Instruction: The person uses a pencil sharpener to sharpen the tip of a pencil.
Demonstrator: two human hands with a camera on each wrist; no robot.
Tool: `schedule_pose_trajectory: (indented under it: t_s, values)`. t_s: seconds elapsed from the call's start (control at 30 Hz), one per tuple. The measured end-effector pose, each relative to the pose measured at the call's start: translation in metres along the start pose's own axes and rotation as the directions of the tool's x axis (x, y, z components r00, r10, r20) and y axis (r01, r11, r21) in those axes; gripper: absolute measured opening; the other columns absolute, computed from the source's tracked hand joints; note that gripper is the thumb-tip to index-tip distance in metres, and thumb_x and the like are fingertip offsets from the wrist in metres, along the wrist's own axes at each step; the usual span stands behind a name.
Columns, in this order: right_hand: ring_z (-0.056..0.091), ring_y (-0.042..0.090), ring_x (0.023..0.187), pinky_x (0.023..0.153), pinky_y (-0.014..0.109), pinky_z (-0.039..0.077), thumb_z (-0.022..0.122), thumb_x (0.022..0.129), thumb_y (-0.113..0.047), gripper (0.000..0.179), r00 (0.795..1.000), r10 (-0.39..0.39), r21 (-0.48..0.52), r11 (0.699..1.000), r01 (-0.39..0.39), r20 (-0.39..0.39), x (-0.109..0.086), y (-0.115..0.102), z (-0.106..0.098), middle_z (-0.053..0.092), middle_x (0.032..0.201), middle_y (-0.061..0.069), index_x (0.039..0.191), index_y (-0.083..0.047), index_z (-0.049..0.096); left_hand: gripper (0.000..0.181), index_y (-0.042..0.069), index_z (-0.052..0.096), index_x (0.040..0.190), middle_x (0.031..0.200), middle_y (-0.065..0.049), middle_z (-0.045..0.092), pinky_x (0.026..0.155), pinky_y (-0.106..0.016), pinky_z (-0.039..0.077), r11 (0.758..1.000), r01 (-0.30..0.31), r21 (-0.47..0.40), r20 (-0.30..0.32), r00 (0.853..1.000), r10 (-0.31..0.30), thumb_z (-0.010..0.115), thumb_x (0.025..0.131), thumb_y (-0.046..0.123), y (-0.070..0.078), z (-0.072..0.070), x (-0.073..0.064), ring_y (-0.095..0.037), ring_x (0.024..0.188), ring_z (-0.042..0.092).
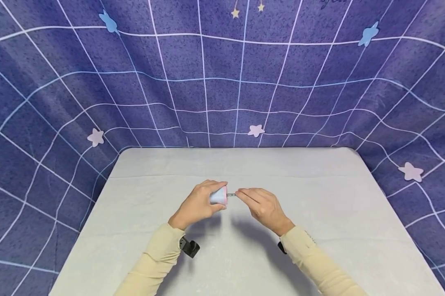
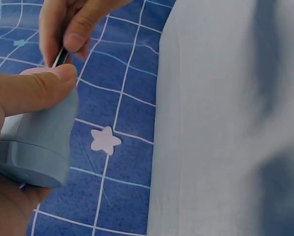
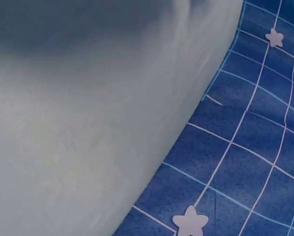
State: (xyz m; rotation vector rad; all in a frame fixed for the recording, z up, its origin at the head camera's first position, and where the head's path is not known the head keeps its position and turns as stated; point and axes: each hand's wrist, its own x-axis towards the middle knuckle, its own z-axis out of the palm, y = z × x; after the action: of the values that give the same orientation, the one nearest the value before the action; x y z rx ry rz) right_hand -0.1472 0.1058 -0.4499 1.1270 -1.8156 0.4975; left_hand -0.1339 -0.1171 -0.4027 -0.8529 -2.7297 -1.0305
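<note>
My left hand (image 1: pixel 198 203) grips a small light-blue container-like object (image 1: pixel 217 195) with a pink rim, tilted on its side above the table. The left wrist view shows the thumb across the upper part of the light-blue object (image 2: pixel 44 123) and its rounded base facing the camera. From the pink end sticks a thin dark metal piece (image 1: pixel 231 195). My right hand (image 1: pixel 264 207) pinches the outer end of that thin piece (image 2: pixel 61 57) between thumb and fingers. What lies inside the blue object is hidden. Neither hand nor object shows in the right wrist view.
Both hands are over a table (image 1: pixel 163 164) with a pale cloth. A blue-purple curtain (image 1: pixel 222 94) with a white grid and stars hangs behind and at both sides. A black wrist camera (image 1: pixel 190 247) sits on the left forearm.
</note>
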Motion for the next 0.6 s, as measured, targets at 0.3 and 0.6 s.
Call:
schedule_pose_trajectory:
  t_s: [0.3,0.6]
  values:
    - [0.038,0.0,0.051,0.044,0.015,0.032,0.056,0.086,0.007,0.021,0.737,0.474,0.393,0.634,-0.666,0.482,0.019,-0.011,-0.013,0.059,0.065,0.005,0.098,0.001,0.072,0.058,-0.001,0.063,0.116,0.108,-0.009,0.067,0.091,-0.034,0.048,0.851,-0.363,0.379,-0.19,0.87,0.456,0.085,0.064,0.006,-0.008,0.018,-0.005,-0.022,0.097,0.06]
    - [0.052,0.008,0.053,0.048,0.019,0.042,0.055,0.091,0.0,0.019,0.455,0.541,0.354,0.286,-0.89,0.707,0.029,-0.003,-0.019,0.069,0.076,0.019,0.103,0.005,0.07,0.055,0.0,0.062,0.117,0.105,-0.009,0.066,0.09,-0.034,0.049,0.813,-0.375,0.446,-0.214,0.837,0.503,0.084,0.066,0.004,-0.01,0.024,-0.006,-0.023,0.095,0.06]
